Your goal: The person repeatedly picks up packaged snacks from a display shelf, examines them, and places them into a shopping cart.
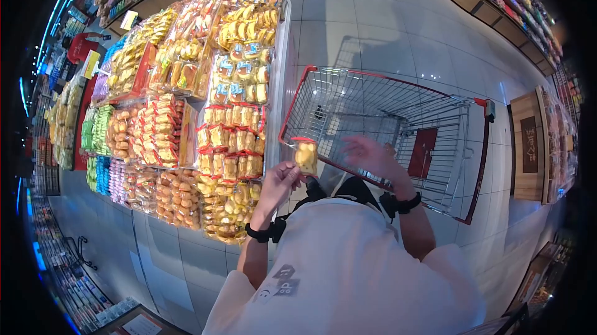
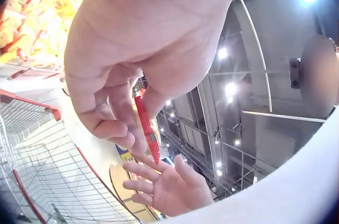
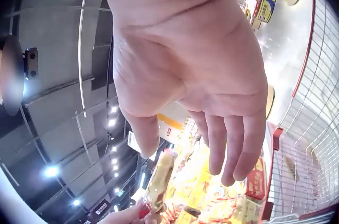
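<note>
My left hand pinches a small clear packet of yellow bread, with a red strip along its top, between thumb and fingers. The packet is held up in front of my body, near the shopping cart's rim. In the left wrist view the packet's red edge shows between the fingertips. Apart from the packet, my right hand hovers over the near side of the cart. Its fingers look relaxed in the right wrist view, and the palm is bare.
A wire shopping cart with a red handle stands ahead and to the right. On the left, a display table bears many bagged breads. A wooden stand is at the far right. Grey floor tiles stretch beyond the cart.
</note>
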Motion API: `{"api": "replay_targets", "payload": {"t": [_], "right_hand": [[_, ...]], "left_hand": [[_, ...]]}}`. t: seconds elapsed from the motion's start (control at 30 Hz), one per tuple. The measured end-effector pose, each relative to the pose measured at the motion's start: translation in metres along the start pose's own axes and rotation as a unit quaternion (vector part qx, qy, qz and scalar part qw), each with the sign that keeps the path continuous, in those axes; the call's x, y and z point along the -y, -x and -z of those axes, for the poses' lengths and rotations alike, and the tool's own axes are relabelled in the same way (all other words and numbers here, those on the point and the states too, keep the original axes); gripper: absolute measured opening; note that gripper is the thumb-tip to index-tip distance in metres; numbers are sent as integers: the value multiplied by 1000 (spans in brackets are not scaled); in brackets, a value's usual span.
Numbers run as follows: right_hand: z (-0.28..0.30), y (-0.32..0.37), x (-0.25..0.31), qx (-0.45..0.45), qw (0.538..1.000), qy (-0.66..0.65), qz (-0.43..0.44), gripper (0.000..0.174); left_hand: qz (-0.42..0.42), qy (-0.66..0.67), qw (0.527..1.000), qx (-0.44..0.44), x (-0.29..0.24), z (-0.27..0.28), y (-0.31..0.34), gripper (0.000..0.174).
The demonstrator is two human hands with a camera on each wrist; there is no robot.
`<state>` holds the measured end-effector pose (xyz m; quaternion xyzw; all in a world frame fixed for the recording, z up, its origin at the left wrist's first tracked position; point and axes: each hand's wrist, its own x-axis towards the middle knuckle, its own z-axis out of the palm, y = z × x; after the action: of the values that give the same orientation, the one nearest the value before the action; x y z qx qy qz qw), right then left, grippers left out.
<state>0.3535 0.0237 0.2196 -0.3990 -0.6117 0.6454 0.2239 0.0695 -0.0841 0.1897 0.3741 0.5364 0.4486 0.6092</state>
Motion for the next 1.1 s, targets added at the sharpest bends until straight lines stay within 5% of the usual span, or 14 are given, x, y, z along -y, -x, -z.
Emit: {"api": "replay_targets", "payload": {"t": [0.13,0.3,0.47,0.6,0.77,0.93,1.03,1.1], "right_hand": [[-8,2,12,89,996,-15,-19,59],[1,10,0,84,985,-149,3,55],[27,33,5,-8,982,-188,22,39],[58,51,-15,-29,988,-152,13,46],[89,74,-13,-83,959,-264,-68,41],[134,86,-54,-97,968,-228,-36,47],[179,91,-64,-139,956,-259,4,45],[212,89,-91,-247,910,-332,-17,39]], "left_hand": [[2,13,999,49,-10,-38,-1,17],[29,-26,995,95,-25,-86,-6,22],[27,-74,990,116,-34,-121,-13,23],[31,-114,985,123,-32,-140,-15,23],[35,-154,980,124,-16,-148,-14,22],[71,-194,973,99,-3,-147,-19,22],[58,-171,979,93,8,-139,-24,23],[41,-151,985,78,13,-130,-24,24]]}}
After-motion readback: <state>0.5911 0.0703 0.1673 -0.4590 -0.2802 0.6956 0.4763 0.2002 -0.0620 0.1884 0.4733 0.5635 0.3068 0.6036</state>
